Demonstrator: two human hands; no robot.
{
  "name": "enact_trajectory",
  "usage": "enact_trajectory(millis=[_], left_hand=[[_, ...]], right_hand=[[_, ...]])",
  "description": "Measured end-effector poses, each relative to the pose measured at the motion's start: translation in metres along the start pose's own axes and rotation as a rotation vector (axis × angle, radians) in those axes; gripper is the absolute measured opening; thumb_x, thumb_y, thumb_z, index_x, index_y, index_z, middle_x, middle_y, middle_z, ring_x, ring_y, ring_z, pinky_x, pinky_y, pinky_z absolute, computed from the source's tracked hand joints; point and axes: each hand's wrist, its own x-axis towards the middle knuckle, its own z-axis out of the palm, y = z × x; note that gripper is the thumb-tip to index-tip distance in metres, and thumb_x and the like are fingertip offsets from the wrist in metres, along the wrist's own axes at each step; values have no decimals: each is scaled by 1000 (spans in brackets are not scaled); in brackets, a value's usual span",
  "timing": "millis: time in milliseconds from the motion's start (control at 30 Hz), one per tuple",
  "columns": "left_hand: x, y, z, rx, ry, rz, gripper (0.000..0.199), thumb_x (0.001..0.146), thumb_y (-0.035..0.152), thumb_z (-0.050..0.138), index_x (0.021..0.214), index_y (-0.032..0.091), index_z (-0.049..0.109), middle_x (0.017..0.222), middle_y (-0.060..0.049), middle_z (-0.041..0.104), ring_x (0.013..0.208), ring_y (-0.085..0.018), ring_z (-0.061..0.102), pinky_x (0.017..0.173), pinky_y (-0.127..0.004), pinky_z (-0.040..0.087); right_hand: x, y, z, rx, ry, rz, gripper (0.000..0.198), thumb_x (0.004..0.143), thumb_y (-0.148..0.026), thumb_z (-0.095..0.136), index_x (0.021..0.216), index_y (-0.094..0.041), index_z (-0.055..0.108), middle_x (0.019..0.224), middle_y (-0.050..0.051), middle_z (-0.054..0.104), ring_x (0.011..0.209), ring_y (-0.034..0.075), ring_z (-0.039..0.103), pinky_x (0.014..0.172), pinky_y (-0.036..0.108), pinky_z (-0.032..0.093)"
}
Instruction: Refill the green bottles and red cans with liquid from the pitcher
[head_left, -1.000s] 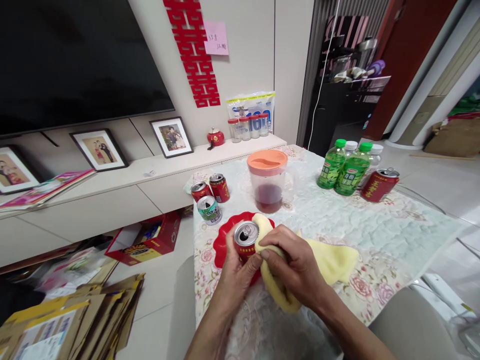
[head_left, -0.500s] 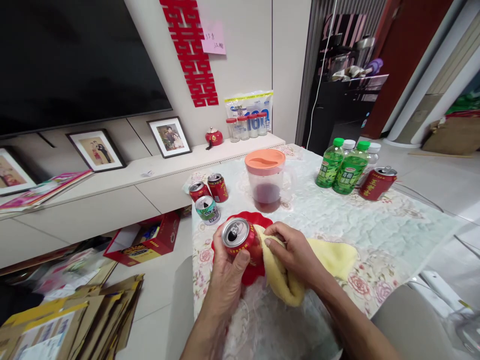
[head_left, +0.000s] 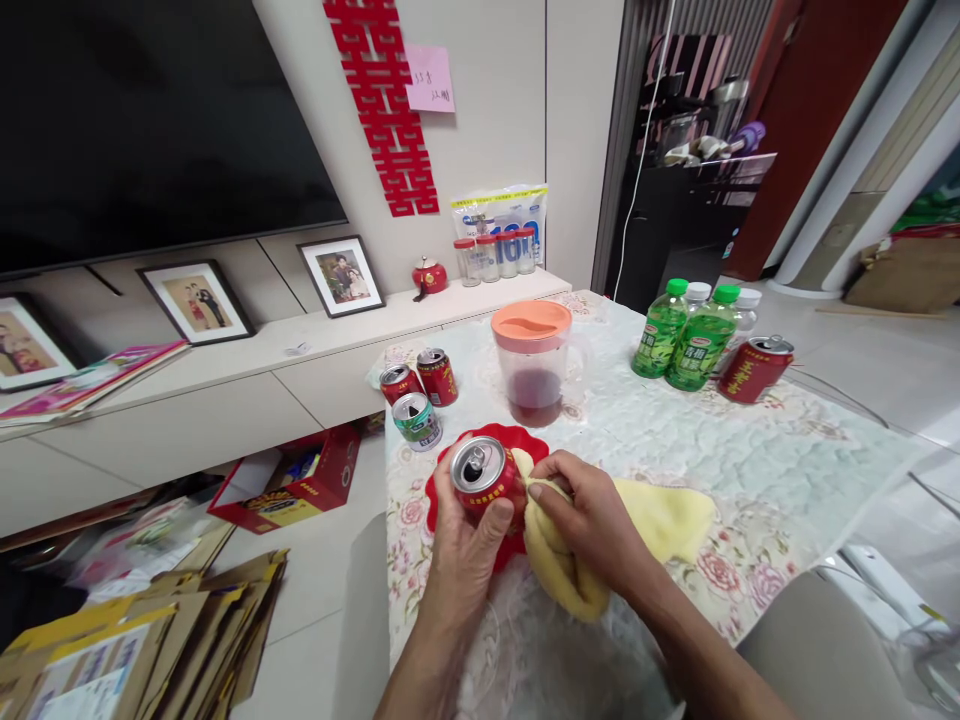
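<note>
My left hand (head_left: pixel 465 545) is wrapped round a red drink can (head_left: pixel 491 490), its opened top tilted toward me. Pinched in my right hand (head_left: pixel 585 510) is a yellow cloth (head_left: pixel 562 570), bunched against the right side of the can. The cloth's other end lies spread on the table to the right. Beneath the can sits a red scalloped tray (head_left: pixel 521 437), mostly hidden by my hands. Just beyond it stands a clear pitcher (head_left: pixel 534 375) with an orange lid and dark liquid inside.
Two red cans (head_left: pixel 437 377) and a green can (head_left: pixel 416 420) stand at the table's left edge. Green-labelled bottles (head_left: pixel 700 345) and another red can (head_left: pixel 756 368) are at the right. A flowered cloth covers the table (head_left: pixel 675 440). Flattened cardboard (head_left: pixel 187 620) lies on the floor.
The can has moved slightly right and down with my left hand. My right hand has shifted a little, and the cloth is bunched lower on the can's side.
</note>
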Motion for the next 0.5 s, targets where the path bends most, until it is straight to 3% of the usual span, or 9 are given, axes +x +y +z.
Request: enact_trajectory(millis=[167,267,400,500], left_hand=[[-2,-2,0,50,-89,-33,83,80,61,81,145,28,42,143,-12,62,135,-32,60,116,-44,43],[-3,-4,4,21,-112,-57,84,78,62,83,143,27,43,140,-12,65,132,-34,61,117,-46,42],[-6,-1,5,45,-120,-78,79,82,59,79,145,28,44,142,-11,63,133,-34,60,118,-48,41],[-8,3,4,49,-109,-112,74,84,56,78,146,30,46,144,-9,63,138,-34,56,121,-49,38]], right_hand=[[-6,-11,-3,112,59,-10,12,94,-31,60,89,-21,65,76,-1,66,68,15,60,63,27,45],[-10,-16,-6,172,109,-90,9,96,-28,62,95,-21,69,87,1,71,78,16,66,70,28,49],[-10,-18,-9,120,88,-234,12,97,-22,62,105,-22,71,101,2,72,94,17,68,83,29,51],[-6,-15,-10,44,119,-273,13,94,-18,64,104,-22,71,99,2,71,91,17,68,81,29,51]])
